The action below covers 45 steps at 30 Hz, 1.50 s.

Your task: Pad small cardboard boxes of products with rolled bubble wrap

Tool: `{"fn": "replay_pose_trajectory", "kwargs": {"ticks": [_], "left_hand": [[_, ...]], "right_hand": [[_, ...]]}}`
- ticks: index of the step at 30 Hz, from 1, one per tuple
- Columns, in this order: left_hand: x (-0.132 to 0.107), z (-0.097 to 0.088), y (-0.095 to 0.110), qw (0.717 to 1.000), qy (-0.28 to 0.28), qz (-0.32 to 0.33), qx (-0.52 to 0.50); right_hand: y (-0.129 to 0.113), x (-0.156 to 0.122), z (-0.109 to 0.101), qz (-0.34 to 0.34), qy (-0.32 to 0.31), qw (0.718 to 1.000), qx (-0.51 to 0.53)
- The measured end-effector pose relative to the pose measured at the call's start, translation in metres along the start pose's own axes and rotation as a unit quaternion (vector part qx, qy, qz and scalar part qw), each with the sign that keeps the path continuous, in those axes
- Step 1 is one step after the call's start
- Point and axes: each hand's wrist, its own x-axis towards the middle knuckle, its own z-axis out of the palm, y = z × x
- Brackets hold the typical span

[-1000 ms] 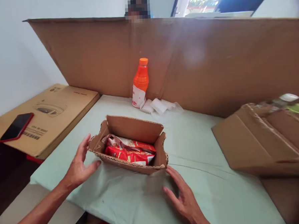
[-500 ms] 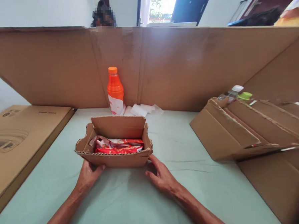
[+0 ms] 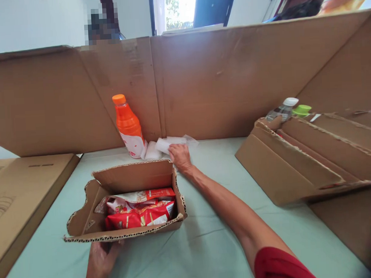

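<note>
A small open cardboard box (image 3: pixel 133 177) stands on the green cloth in front of me, with red snack packets (image 3: pixel 142 214) lying inside. My left hand (image 3: pixel 101 257) holds its front wall from below at the left; most of the fingers are hidden under the box edge. Beyond the box, my right hand (image 3: pixel 180 156) reaches out with curled fingers closed on a white plastic roll (image 3: pixel 163 145), one of several white rolls lying together. An orange bottle (image 3: pixel 129 125) with a white label stands just left of these rolls.
A tall cardboard panel (image 3: pixel 207 84) borders the table's back. At right stands a divided cardboard box (image 3: pixel 286 171) with a clear bottle (image 3: pixel 283 110) and a green lid (image 3: pixel 302 110). A flat carton (image 3: pixel 29 197) lies at left. People are partly visible behind the panel.
My right hand has left the box's right corner and moved forward to the white rolls. My left hand stays at the box, which now appears nearer and lower left as the view shifted.
</note>
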Motion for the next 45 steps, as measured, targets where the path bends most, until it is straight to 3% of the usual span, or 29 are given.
{"fn": "replay_pose_trajectory", "kwargs": {"ticks": [2,5,9,13,15,17,20,22,24,26,29,32,34,36,40,45], "left_hand": [[0.000,-0.001,-0.001,1.000,0.006,-0.004,-0.007],[0.000,-0.001,-0.006,1.000,0.014,0.004,-0.028],[0.004,0.000,-0.010,0.998,0.004,0.023,-0.059],[0.012,-0.006,-0.010,0.996,-0.028,0.050,-0.061],[0.010,-0.012,-0.007,0.995,-0.014,0.093,-0.032],[-0.005,-0.018,0.000,0.983,0.045,0.173,0.028],[-0.050,-0.019,0.019,0.935,0.112,0.308,0.139],[-0.086,-0.010,0.037,0.902,0.062,0.390,0.176],[-0.114,0.009,0.056,0.873,-0.057,0.453,0.172],[-0.127,0.034,0.074,0.862,-0.160,0.463,0.132],[-0.121,0.071,0.094,0.878,-0.292,0.377,0.051],[-0.111,0.096,0.101,0.866,-0.442,0.232,-0.041],[-0.114,0.103,0.098,0.844,-0.515,0.127,-0.082],[-0.123,0.102,0.088,0.826,-0.551,0.045,-0.105],[-0.148,0.085,0.063,0.828,-0.539,-0.081,-0.128],[-0.162,0.069,0.042,0.875,-0.400,-0.189,-0.195]], "right_hand": [[0.005,-0.004,-0.013,0.026,0.039,0.998,0.041],[0.005,-0.036,-0.049,0.072,0.078,0.988,0.112],[-0.009,-0.110,-0.099,0.150,0.075,0.963,0.208],[-0.025,-0.181,-0.132,0.222,0.076,0.932,0.277],[-0.033,-0.207,-0.145,0.243,0.082,0.920,0.298],[-0.041,-0.226,-0.157,0.255,0.081,0.909,0.319],[-0.057,-0.243,-0.172,0.261,0.061,0.902,0.339],[-0.070,-0.249,-0.178,0.256,0.030,0.905,0.338],[-0.084,-0.252,-0.180,0.246,-0.014,0.910,0.335],[-0.099,-0.256,-0.180,0.229,-0.067,0.910,0.339],[-0.119,-0.265,-0.180,0.199,-0.157,0.901,0.351],[-0.135,-0.274,-0.185,0.174,-0.205,0.898,0.348],[-0.139,-0.275,-0.191,0.172,-0.181,0.903,0.350],[-0.135,-0.268,-0.195,0.183,-0.122,0.907,0.359],[-0.098,-0.232,-0.183,0.228,-0.026,0.918,0.323],[-0.037,-0.204,-0.149,0.268,0.057,0.937,0.218]]}}
